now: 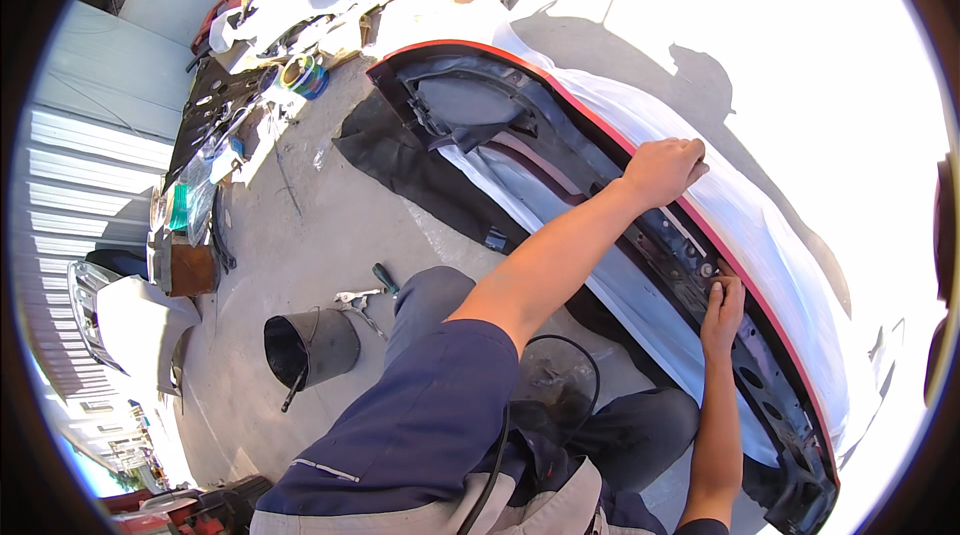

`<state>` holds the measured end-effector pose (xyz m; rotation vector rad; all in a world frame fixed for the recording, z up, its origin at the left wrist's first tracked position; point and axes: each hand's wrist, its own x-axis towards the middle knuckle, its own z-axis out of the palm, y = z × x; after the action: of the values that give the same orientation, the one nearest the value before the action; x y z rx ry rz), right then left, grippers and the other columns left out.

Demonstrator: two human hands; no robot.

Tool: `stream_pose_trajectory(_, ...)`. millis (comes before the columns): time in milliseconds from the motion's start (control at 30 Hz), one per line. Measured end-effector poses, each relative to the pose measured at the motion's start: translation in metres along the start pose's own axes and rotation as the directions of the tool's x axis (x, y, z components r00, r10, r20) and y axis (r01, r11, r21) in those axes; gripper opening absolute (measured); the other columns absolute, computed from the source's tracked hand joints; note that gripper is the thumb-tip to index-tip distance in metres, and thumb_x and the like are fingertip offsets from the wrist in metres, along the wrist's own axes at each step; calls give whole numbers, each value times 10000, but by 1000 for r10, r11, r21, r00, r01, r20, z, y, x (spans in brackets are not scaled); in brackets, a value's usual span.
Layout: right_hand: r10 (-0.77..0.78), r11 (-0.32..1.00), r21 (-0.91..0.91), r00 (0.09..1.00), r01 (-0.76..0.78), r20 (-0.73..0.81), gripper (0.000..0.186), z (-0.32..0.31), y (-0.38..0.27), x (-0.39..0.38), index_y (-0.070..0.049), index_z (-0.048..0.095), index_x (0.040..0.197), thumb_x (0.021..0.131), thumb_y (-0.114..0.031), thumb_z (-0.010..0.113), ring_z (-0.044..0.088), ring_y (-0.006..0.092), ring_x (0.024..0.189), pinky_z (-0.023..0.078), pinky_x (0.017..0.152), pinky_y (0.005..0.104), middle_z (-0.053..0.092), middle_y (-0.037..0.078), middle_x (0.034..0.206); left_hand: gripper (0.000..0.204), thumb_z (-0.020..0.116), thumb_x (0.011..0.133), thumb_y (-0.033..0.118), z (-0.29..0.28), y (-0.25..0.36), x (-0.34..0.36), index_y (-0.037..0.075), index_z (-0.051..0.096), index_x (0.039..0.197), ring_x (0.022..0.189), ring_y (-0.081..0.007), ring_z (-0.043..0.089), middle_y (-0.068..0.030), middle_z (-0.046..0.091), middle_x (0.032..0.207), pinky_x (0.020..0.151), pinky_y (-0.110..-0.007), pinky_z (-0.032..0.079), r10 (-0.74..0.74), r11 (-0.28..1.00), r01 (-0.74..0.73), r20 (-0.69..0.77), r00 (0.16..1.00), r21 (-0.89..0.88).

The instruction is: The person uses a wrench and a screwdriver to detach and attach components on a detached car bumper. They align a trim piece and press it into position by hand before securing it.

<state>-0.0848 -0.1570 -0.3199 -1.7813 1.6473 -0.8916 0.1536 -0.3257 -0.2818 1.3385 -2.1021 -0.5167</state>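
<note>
A long dark car body panel [470, 95] with a red edge lies diagonally on white sheeting [800, 275] and dark cloth [380, 150]. My left hand [662, 170] is closed over its upper red edge, fingertips hidden. Lower along the panel, my right hand [722, 307] has its fingers bent onto the inner side, near a small round metal fitting [706, 271]; whether it holds anything small is unclear.
Left of my knees are a black bucket [330, 345], locking pliers [358, 300] and a green-handled tool [383, 279]. Clutter with paint cans [304, 77] lines the corrugated wall [95, 175]; a pale panel [150, 320] stands beside it. A black hose [590, 365] loops by my legs.
</note>
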Motion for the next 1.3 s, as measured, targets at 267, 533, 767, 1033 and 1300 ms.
stream_pose_trajectory(267, 86, 991, -91, 984, -101, -155, 138, 13, 5, -7, 19, 581, 1011, 1033, -73, 481, 611, 347, 1112, 450, 997, 409, 672, 207, 1236, 188, 737, 938, 121, -188, -175, -77, 32, 741, 1104, 845, -190, 683, -117, 716, 962, 784, -306, 532, -377, 923, 378, -376, 846, -74)
stream_pose_trajectory(533, 168, 970, -106, 915, -220, -366, 138, 37, -1, -1, 13, 605, 987, 1018, -89, 517, 606, 334, 930, 479, 858, 416, 682, 172, 1027, 221, 785, 879, 151, -173, -191, -54, 64, 727, 1075, 906, -224, 718, -77, 751, 1003, 831, -356, 535, -314, 931, 357, -323, 892, 80)
stream_pose_trajectory(767, 154, 966, -134, 904, -223, -398, 143, 41, -2, -2, 15, 616, 997, 1013, -98, 530, 605, 320, 879, 482, 815, 408, 663, 166, 984, 253, 816, 813, 179, -171, -209, -58, 130, 725, 1044, 990, -248, 669, -27, 737, 1017, 874, -399, 468, 5, 937, 103, -308, 951, 334)
stream_pose_trajectory(1033, 159, 963, -136, 896, -234, -415, 144, 43, -2, -3, 13, 625, 1006, 1010, -97, 531, 598, 307, 840, 479, 792, 396, 623, 156, 914, 218, 825, 837, 178, -174, -212, -56, 70, 745, 1009, 924, -253, 702, -90, 750, 951, 877, -375, 488, -153, 970, 201, -296, 943, 137)
stream_pose_trajectory(1300, 181, 957, -142, 905, -252, -386, 155, 40, 11, -4, 10, 640, 1011, 1018, -111, 544, 614, 224, 840, 492, 795, 340, 694, 125, 978, 290, 863, 794, 231, -176, -229, -49, 37, 742, 972, 828, -216, 724, -86, 766, 887, 822, -353, 540, -359, 933, 353, -202, 911, -65)
